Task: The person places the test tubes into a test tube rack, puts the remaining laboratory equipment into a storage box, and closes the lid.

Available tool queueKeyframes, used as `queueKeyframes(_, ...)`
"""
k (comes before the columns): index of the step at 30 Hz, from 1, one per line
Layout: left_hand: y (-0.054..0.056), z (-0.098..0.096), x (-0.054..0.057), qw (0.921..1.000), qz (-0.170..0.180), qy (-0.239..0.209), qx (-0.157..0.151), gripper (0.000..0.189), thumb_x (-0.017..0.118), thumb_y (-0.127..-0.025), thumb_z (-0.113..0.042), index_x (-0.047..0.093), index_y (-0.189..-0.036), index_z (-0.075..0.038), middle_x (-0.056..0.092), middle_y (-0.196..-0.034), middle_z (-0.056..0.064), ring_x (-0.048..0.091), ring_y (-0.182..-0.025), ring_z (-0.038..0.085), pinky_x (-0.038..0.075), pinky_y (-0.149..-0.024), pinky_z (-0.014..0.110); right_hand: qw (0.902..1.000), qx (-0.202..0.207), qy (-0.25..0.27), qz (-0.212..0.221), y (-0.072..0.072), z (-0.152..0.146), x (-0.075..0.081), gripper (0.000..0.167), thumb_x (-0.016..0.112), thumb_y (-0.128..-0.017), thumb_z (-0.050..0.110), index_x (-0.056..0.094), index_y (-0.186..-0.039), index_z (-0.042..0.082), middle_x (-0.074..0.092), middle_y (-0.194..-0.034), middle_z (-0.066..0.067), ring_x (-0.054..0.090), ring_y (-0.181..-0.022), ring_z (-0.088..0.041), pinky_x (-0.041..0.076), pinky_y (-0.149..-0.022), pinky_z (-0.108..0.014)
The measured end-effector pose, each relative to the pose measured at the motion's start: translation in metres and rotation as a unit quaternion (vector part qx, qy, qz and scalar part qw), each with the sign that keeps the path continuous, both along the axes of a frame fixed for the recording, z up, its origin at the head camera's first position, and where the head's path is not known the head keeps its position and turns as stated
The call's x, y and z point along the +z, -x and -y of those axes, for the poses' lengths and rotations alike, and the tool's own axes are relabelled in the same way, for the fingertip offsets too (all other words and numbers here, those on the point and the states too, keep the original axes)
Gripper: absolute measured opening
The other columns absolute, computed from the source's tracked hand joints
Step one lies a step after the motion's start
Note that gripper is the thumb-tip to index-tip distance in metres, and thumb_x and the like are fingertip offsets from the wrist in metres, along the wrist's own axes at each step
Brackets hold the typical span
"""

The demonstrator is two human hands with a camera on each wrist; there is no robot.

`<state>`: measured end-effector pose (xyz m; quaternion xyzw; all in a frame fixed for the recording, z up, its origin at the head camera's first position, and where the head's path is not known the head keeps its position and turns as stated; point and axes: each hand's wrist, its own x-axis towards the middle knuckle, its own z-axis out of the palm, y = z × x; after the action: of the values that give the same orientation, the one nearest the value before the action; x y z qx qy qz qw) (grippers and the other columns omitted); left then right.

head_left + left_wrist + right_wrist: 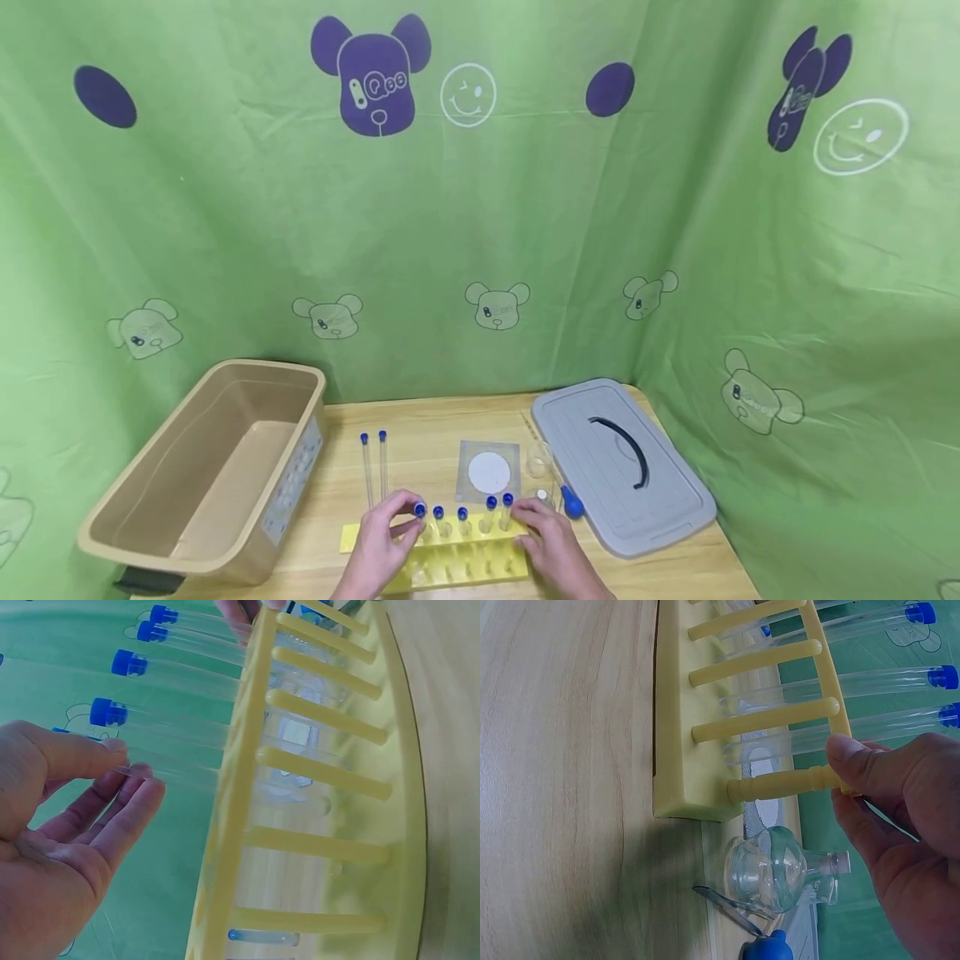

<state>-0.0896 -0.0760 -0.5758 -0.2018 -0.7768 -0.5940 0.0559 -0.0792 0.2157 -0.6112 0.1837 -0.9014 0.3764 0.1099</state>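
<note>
A yellow test tube rack (pixel 457 552) stands near the table's front, with several clear test tubes (pixel 180 675) with blue caps upright in its holes. At the rack's left part, my left hand (pixel 378 542) pinches one capped test tube (pixel 184 774) just below its cap, between thumb and fingers. The lower end of that tube is within the rack. My right hand (pixel 911 817) grips the right end of the rack's top bar, thumb on one side and fingers on the other. A stoppered glass bottle (pixel 769 870) stands close to that end.
Two long blue-capped tubes (pixel 384 467) lie behind the rack. A tan bin (pixel 225 467) stands at left; its grey lid (pixel 600 475) lies at right. Between are a mesh mat (pixel 467 458) with a white disc, a glass beaker (pixel 537 460) and a blue rubber bulb (pixel 572 502).
</note>
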Motion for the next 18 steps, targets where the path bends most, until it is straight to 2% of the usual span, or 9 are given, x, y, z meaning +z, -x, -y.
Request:
queueKeyframes(9, -0.0011, -0.0028, -0.0047, 0.9996, 0.002, 0.028, 0.001, 0.033, 0.072, -0.079, 0.02, 0.067, -0.1, -0.005, 0.07, -0.103, 0.007, 0.07, -0.1, 0.035, 0.063, -0.084, 0.029, 0.9999, -0.002, 0.004, 0.01, 0.0006, -0.0004, 0.0018, 0.042, 0.081, -0.077, -0.01, 0.072, -0.117, -0.005, 0.069, -0.119, -0.008, 0.068, -0.107, -0.031, 0.061, -0.093, -0.035)
queueKeyframes(18, -0.0021, -0.0033, -0.0101, 0.9988, 0.004, 0.047, 0.014, 0.033, 0.073, -0.078, 0.02, 0.066, -0.1, -0.004, 0.07, -0.102, 0.004, 0.07, -0.099, 0.033, 0.063, -0.083, 0.028, 1.0, -0.004, -0.005, 0.001, 0.0005, 0.0, 0.0001, 0.043, 0.082, -0.075, -0.01, 0.073, -0.116, -0.004, 0.069, -0.118, -0.008, 0.068, -0.106, -0.03, 0.061, -0.092, -0.036)
